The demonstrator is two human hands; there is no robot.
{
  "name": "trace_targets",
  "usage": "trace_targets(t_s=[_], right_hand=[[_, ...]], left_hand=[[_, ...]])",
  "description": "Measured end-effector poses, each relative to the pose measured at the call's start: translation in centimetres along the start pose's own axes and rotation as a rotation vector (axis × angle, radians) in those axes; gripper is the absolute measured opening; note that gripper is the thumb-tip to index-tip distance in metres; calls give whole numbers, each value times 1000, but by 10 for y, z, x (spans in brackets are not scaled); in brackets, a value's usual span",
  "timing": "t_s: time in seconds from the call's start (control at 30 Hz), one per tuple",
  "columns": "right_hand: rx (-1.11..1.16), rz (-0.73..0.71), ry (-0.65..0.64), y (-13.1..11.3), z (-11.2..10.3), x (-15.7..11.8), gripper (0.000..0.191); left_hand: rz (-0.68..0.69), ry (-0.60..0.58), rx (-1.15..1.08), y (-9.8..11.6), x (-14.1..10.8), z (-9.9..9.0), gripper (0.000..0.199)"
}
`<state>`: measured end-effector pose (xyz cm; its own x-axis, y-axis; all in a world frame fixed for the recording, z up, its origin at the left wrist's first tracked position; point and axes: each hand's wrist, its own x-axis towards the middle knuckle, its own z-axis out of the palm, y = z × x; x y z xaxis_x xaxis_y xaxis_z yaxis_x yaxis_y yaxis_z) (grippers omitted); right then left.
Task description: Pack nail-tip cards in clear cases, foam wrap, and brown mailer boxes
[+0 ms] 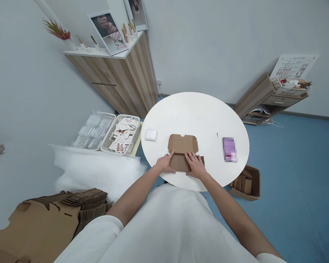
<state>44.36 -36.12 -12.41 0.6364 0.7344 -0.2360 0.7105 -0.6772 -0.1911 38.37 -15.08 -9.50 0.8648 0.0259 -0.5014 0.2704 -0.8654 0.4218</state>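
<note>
A brown cardboard box [182,143], partly folded with its lid laid back, rests near the front of the round white table [194,106]. At its left side my left hand [165,163] touches the cardboard, thumb and fingers spread. My right hand [196,165] lies over the right part of the box, its fingers apart on the crease. To the left on the table is a small white packet [151,135]. A purple item [229,149], blurred by pixelation, lies at the right.
Left of the table stand a basket of printed cards [123,135] and clear cases [94,129]. Flat cardboard [38,226] is stacked at the lower left, beside white sheets [95,170]. An open carton [253,184] sits on the floor at right.
</note>
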Motion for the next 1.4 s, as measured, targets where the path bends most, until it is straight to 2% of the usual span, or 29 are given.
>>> trace_targets(t_s=[0.1, 0.17, 0.23, 0.33, 0.4, 0.47, 0.57, 0.7, 0.77, 0.93, 1.17, 1.27, 1.4], right_hand=[[39, -19, 15, 5, -4, -6, 102], [92, 38, 73, 11, -4, -16, 94], [215, 202, 179, 18, 1, -29, 83], [585, 518, 318, 27, 13, -48, 74], [845, 622, 308, 31, 18, -56, 70], [1036, 653, 250, 31, 19, -57, 66], [1141, 641, 176, 26, 11, -53, 61], [1140, 568, 116, 15, 0, -41, 57], [1130, 568, 128, 11, -2, -33, 56], [909, 630, 166, 8, 1, -15, 44], [549, 730, 8, 10, 3, -6, 17], [442, 733, -59, 7, 4, -4, 13], [353, 735, -86, 3, 3, -3, 13]], left_hand=[[13, -10, -24, 2, 5, -1, 113], [20, -11, -50, 0, 6, 0, 113], [28, -12, -86, -2, 5, 2, 114], [64, -1, -153, -7, 3, 5, 111], [90, 16, -195, -11, 3, 7, 109], [105, 32, -220, -13, 3, 9, 109], [119, 49, -239, -14, 3, 11, 110], [94, 48, -282, -12, 4, 12, 109], [81, 49, -294, -11, 4, 14, 110], [71, 59, -303, -11, 3, 20, 111], [106, 77, -302, -12, 4, 23, 110], [126, 74, -311, -14, 6, 23, 111], [143, 48, -313, -14, 11, 24, 112]])
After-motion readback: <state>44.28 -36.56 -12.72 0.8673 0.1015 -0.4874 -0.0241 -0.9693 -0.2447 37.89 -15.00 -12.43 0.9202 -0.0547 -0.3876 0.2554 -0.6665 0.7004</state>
